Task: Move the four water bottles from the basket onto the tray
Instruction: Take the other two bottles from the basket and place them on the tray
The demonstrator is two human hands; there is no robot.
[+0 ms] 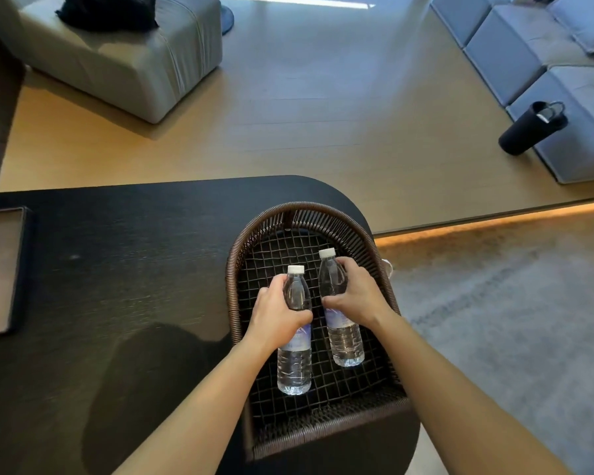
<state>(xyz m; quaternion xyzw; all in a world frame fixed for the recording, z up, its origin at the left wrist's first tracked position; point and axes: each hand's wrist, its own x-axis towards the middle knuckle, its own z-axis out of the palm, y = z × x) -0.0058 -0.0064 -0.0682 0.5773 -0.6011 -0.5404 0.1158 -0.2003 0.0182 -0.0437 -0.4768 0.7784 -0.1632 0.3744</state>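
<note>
Both hands are closed on bottles inside the wicker basket (232, 269): left hand (274, 311) wraps the upper body of the left water bottle (295, 358), right hand (355, 293) wraps the right water bottle (343, 334) just below its shoulder; both bottles point caps away from the person, and I can't tell if they rest on the mesh floor or are already clear of it; only two bottles visible in the basket, other two not in view; tray (0, 269) sits at the far left edge of the dark surface (134, 255), well apart from the basket, mostly cut off by the frame, so its contents can't be checked. Risks as I judge them: grips are high, so the full lower ends may swing and clip the basket's tall back rim on the way out; smooth plastic plus one-handed hold could slip; the right hand has the longer cross-body carry; bottles set upright on the tray could tip and knock each other; a snagged base could drag the basket toward the surface's rounded edge.
</note>
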